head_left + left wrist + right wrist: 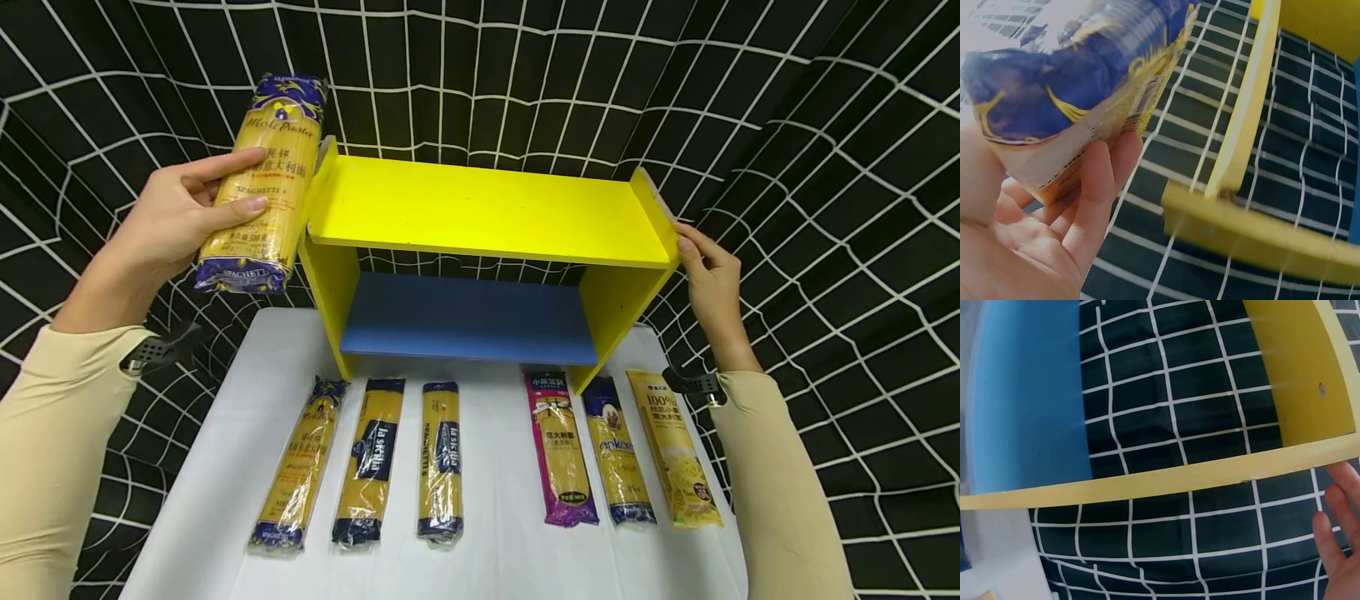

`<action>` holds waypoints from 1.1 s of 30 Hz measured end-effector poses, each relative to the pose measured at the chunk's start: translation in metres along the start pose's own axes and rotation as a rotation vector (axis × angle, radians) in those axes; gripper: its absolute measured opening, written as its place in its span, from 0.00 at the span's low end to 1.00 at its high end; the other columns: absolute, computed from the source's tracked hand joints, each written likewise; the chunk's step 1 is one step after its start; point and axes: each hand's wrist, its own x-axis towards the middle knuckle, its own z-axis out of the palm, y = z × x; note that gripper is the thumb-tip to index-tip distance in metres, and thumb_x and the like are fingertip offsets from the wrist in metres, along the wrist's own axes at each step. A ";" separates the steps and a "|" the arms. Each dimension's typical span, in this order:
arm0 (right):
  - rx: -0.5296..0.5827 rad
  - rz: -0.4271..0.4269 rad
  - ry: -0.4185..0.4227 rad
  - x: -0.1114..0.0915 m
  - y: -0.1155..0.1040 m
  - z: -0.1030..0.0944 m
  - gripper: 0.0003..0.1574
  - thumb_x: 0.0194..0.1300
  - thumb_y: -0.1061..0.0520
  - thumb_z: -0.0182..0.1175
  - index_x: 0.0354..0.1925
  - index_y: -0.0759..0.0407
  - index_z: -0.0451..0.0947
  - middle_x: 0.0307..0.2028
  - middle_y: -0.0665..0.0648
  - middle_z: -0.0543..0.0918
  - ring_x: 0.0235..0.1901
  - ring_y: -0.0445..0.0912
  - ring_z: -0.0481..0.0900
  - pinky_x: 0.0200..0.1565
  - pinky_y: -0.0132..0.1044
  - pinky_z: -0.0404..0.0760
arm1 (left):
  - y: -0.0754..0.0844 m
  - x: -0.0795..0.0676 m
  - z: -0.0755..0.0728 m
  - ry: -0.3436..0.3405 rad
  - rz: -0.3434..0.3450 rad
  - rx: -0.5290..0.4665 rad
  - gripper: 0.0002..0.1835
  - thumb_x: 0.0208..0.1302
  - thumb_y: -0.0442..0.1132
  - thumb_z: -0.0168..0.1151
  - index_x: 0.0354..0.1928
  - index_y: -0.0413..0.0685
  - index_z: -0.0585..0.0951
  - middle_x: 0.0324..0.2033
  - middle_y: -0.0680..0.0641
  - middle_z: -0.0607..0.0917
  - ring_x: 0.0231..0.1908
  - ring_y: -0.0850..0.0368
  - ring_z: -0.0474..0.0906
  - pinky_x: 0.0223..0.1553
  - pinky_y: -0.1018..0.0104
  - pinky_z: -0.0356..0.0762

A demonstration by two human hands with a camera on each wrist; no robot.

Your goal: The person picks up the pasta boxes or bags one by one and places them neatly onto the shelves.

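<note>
My left hand [176, 204] grips a pack of spaghetti [273, 179] with blue ends and a yellow body, held upright and slightly tilted at the left end of the shelf. Thumb and a finger lie across its front. The left wrist view shows more of my left hand's fingers [1096, 178] on the underside of the pack's blue end [1041, 94]. Over on the right, my right hand [712, 279] rests its fingertips against the outer side of the yellow shelf [487, 208], near its upper edge. In the right wrist view its fingers [1342, 509] are extended toward the panel.
The shelf's lower board [468, 317] is blue. In front of it on the white table [495, 558] lie several pasta packs: a matching blue-ended one [300, 467], two la sicilia packs [371, 458], a pink-edged one [562, 450], a blue-topped one [617, 450] and a yellow one [675, 450].
</note>
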 end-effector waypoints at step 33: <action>-0.033 0.015 0.003 0.000 -0.002 0.001 0.22 0.75 0.52 0.53 0.62 0.55 0.79 0.57 0.51 0.84 0.48 0.33 0.80 0.53 0.18 0.76 | -0.042 0.018 0.055 0.009 -0.154 0.252 0.37 0.62 0.49 0.69 0.73 0.58 0.67 0.39 0.63 0.86 0.35 0.65 0.88 0.36 0.69 0.86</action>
